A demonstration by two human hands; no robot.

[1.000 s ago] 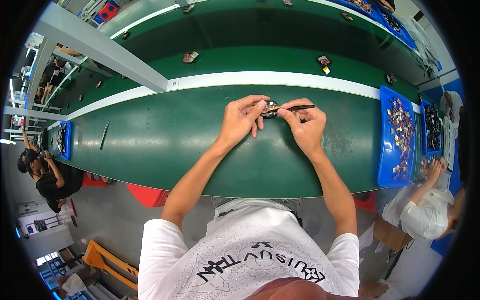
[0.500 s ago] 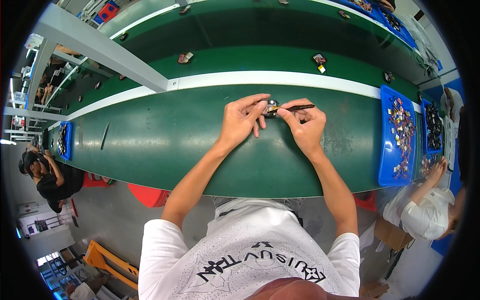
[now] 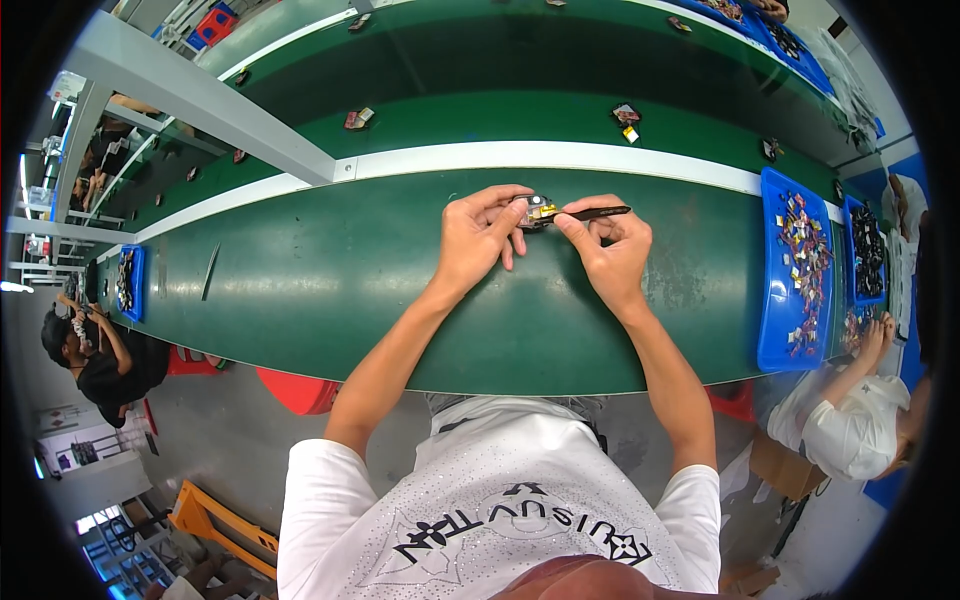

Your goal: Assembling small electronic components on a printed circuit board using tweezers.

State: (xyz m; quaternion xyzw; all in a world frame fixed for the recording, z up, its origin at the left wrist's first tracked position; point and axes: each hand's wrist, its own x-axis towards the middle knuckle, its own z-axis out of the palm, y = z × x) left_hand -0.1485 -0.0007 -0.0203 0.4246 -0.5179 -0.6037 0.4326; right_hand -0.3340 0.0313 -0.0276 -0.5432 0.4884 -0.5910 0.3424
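My left hand [image 3: 472, 236] is closed on a small dark electronic device [image 3: 538, 211], gripping it between thumb and fingers just above the green table [image 3: 430, 330]. Inside the device's open face a yellow piece and metallic parts show; they are too small to name. In my right hand [image 3: 614, 252] is a slim black pair of tweezers [image 3: 604, 212], pinched between thumb and fingers. Its tip reaches the device's right side, and whether it grips anything cannot be made out.
Beyond a white rail [image 3: 480, 157], a green belt [image 3: 480, 118] carries small dark assemblies [image 3: 626, 117]. At right stand a blue tray [image 3: 775, 300] of small colourful parts and a co-worker [image 3: 850, 425]. A thin metal strip [image 3: 210, 270] lies left, with another worker [image 3: 105, 350] beyond.
The device has shifted slightly left and tilted in my left hand, and its yellow piece shows more plainly. The tweezers have turned slightly. Assemblies on the belt have moved left.
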